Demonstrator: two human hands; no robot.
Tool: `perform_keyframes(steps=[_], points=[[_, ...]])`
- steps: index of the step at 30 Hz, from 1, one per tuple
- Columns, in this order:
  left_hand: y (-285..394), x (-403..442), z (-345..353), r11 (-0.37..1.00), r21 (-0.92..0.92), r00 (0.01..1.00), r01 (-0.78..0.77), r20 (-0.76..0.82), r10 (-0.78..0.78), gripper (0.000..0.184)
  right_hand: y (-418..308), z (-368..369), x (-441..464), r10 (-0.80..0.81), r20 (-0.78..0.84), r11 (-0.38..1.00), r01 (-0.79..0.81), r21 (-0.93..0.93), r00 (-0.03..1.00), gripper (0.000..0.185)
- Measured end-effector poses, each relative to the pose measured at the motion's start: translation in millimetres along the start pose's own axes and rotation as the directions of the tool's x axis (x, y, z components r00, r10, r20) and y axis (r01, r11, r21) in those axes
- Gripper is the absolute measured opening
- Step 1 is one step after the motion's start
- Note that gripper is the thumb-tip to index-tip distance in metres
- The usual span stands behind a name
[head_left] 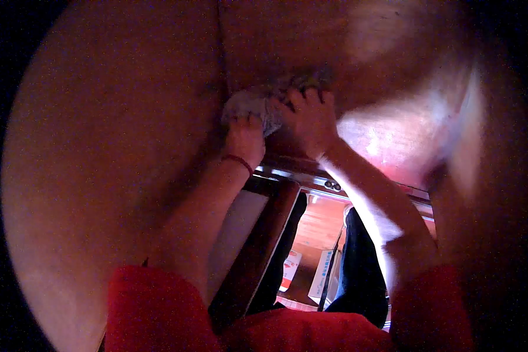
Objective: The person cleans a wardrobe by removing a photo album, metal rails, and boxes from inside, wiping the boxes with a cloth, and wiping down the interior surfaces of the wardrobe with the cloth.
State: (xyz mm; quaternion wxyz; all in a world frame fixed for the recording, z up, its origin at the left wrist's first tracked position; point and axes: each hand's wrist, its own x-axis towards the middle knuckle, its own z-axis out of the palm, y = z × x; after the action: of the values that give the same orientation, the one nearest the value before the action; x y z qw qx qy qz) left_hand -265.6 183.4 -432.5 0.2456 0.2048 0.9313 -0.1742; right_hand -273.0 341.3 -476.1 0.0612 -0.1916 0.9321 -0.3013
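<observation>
A crumpled, pale rag (249,101) lies against the dark wooden panel, with a darker greenish part reaching to the right. My left hand (244,141) has its fingers curled into the pale side of the rag; a dark red band circles that wrist. To its right, my right hand (314,120) presses on the rag with bent, slightly parted fingers over the greenish part. Dim light hides the fingertips and the rag's far edge.
Wooden panels (117,117) surround both arms, with a seam near the rag. Bright light falls on the wood (387,135) at right. Below are a metal-edged sill (287,175), my legs (358,264), and a white box (325,273) with printing on the floor.
</observation>
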Motion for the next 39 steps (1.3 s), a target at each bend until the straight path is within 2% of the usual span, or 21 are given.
perform_keyframes(steps=[1,3,7,9,12,13,14,16,18,22,25,26,27,28,29,31,32,34,36,38,39], points=[[3,-7,1,1.0,-0.002,1.0,-0.006,-0.006,0.006,0.03,-6,1,-9,0.005,-0.002,1.0,-0.005,-0.007,1.0,0.041],[8,-15,2,0.936,-0.227,0.909,0.268,0.381,-0.168,0.028,-12,2,-22,-0.018,0.026,1.0,0.018,0.021,0.999,0.043],[13,-32,11,0.936,-0.236,0.904,0.262,0.4,-0.152,0.034,-15,3,-44,-0.041,-0.024,0.999,0.042,0.025,0.999,0.046],[18,-33,14,0.978,-0.172,0.99,0.119,-0.049,-0.129,0.041,-11,4,-58,-0.048,-0.006,0.995,0.049,0.087,0.999,0.049],[22,-27,9,0.968,-0.247,0.985,0.049,-0.147,-0.087,0.04,-15,5,-84,0.034,-0.12,0.989,-0.016,0.15,0.992,0.052],[28,-27,4,0.969,-0.243,0.986,0.049,-0.146,-0.086,0.04,-17,9,-92,0.07,-0.146,0.992,-0.053,0.116,0.987,0.055],[39,-28,1,0.978,-0.168,0.993,0.12,0.042,-0.115,0.036,-20,11,-100,0.069,-0.145,0.992,-0.053,0.115,0.987,0.055],[51,-27,1,0.979,-0.082,0.961,0.184,0.223,-0.162,0.032,-21,6,-115,0.191,-0.143,0.978,-0.176,0.111,0.971,0.058],[59,-28,4,0.958,-0.256,0.976,0.132,0.203,-0.08,0.026,-16,0,-128,0.21,-0.169,0.974,-0.191,0.122,0.963,0.062],[73,-26,-10,0.879,-0.473,0.992,0.056,0.125,0.004,0.021,-14,-39,-131,0.295,-0.057,0.954,-0.291,0.068,0.954,0.059],[70,-22,-29,0.578,-0.814,0.999,-0.046,-0.034,0.031,0.022,-8,-58,-106,0.388,-0.104,0.92,-0.377,0.11,0.916,0.054],[66,-12,-44,0.644,-0.759,0.995,-0.095,-0.081,0.05,0.021,7,-64,-99,0.36,-0.262,0.93,-0.322,0.175,0.896,0.053],[58,4,-55,0.706,-0.695,0.99,-0.136,-0.125,0.067,0.021,17,-71,-88,0.338,-0.375,0.94,-0.333,0.079,0.864,0.051],[51,24,-66,0.747,-0.62,0.935,-0.24,-0.354,0.006,0.022,32,-76,-74,0.324,-0.461,0.938,-0.345,0.04,0.826,0.049],[45,49,-76,0.792,-0.521,0.823,-0.319,-0.567,-0.041,0.022,48,-80,-61,0.328,-0.504,0.923,-0.385,-0.01,0.799,0.047],[35,103,-92,0.772,-0.495,0.759,-0.398,-0.651,-0.027,0.034,83,-69,-21,0.242,-0.598,0.912,-0.39,-0.13,0.765,0.047],[36,130,-89,0.698,-0.546,0.788,-0.464,-0.614,0.043,0.035,96,-65,-3,0.231,-0.59,0.887,-0.417,-0.199,0.774,0.053],[45,148,-99,0.612,-0.597,0.806,-0.518,-0.58,0.115,0.037,88,-68,9,0.401,-0.5,0.786,-0.569,-0.244,0.768,0.06],[59,145,-109,0.788,-0.604,0.981,-0.117,-0.195,-0.004,0.039,93,-60,-4,0.37,-0.491,0.805,-0.536,-0.255,0.789,0.062],[67,124,-81,0.812,-0.564,0.964,-0.153,-0.267,-0.004,0.038,93,-54,-23,0.264,-0.522,0.881,-0.423,-0.211,0.811,0.066],[71,113,-62,0.829,-0.528,0.942,-0.184,-0.335,-0.004,0.039,87,-50,-31,0.307,-0.472,0.88,-0.435,-0.189,0.826,0.067]])
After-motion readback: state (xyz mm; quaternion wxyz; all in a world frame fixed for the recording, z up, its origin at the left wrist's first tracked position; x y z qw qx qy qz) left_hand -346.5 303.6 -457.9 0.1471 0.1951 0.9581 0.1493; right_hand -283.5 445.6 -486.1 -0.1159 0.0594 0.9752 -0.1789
